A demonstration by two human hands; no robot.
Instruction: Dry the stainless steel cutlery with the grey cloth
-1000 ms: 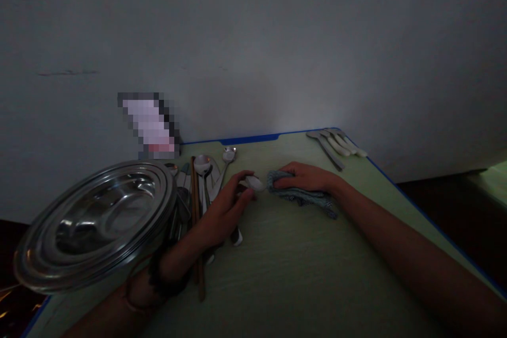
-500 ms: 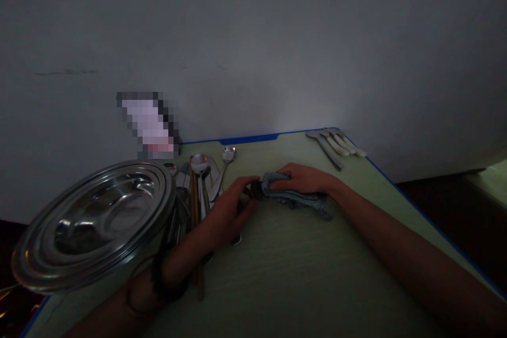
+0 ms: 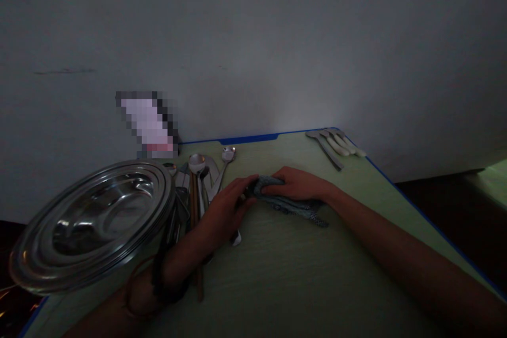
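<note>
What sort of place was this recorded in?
Possibly a kitchen or dining corner, judging by the metal basin, wooden chopsticks and metal spoon; little of the room shows.

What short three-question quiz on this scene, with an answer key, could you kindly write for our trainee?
1. Multiple choice: what does the right hand hold?
A. a plate
B. a crumpled cloth
C. a cup

2. True or false: the large metal dish stands to the left of the wooden chopsticks.

3. Fill in the missing word: the pale-handled cutlery lies near the far ____ corner of the table.

Key: 1. B; 2. true; 3. right
</note>
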